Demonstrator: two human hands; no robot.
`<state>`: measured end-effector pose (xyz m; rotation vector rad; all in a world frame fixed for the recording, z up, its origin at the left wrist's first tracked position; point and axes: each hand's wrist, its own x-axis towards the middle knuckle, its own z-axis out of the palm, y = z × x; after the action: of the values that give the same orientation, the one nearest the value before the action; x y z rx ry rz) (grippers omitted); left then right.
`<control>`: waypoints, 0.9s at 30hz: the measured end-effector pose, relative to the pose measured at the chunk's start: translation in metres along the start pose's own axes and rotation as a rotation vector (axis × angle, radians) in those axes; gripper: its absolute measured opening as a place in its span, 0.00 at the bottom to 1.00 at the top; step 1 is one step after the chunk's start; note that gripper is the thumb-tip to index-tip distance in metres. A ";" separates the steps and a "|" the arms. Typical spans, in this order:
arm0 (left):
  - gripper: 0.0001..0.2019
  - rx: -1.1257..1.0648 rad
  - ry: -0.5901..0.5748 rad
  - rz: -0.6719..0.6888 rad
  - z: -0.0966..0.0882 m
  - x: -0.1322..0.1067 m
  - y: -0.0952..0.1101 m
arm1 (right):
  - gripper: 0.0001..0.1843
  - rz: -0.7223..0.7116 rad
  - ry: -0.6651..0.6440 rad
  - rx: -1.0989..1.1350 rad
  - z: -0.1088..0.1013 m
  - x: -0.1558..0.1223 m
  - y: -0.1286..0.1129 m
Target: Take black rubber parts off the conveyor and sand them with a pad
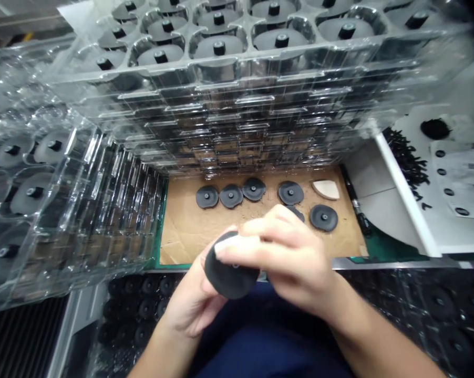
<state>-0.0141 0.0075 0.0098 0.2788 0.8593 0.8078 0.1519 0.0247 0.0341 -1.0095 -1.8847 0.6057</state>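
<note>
A round black disc (231, 281) with a small hub is held tilted over the front edge of the bench. My left hand (193, 296) grips it from below and the left, fingers behind it and thumb under its rim. From the right, my right hand (292, 252) reaches across with bent fingers pressed on the upper face of the disc. Something white covers the fingertip there; whether it is a finger cover or a pad I cannot tell. Beyond my hands, several similar discs (231, 195) lie hub up on a cardboard sheet (182, 231). One disc is partly hidden by my right hand.
A tall stack of clear plastic trays (237, 100) stands behind the cardboard, its top tray filled with discs. Another tray stack (114, 210) rises at left. A pale wedge-shaped pad (326, 189) and a black pen-like tool (357, 202) lie right, near a white-edged bin (408, 194).
</note>
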 end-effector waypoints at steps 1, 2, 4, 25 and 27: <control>0.25 -0.021 -0.055 -0.013 -0.001 -0.001 0.000 | 0.14 0.087 0.014 0.111 0.001 0.000 0.006; 0.24 -0.052 -0.109 -0.021 -0.002 -0.001 0.001 | 0.12 0.229 0.041 0.206 0.001 -0.003 0.012; 0.23 -0.118 -0.172 -0.032 -0.004 -0.002 0.002 | 0.09 0.551 0.118 0.321 0.002 -0.016 0.023; 0.28 -0.033 -0.076 0.011 -0.001 -0.008 -0.013 | 0.17 0.141 0.020 -0.098 -0.012 -0.039 -0.007; 0.25 0.010 0.015 0.053 -0.004 -0.010 -0.015 | 0.13 0.268 -0.028 -0.120 -0.002 -0.040 0.008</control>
<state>-0.0131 -0.0102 0.0052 0.3057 0.8732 0.8555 0.1681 -0.0039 0.0101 -1.3523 -1.8415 0.6692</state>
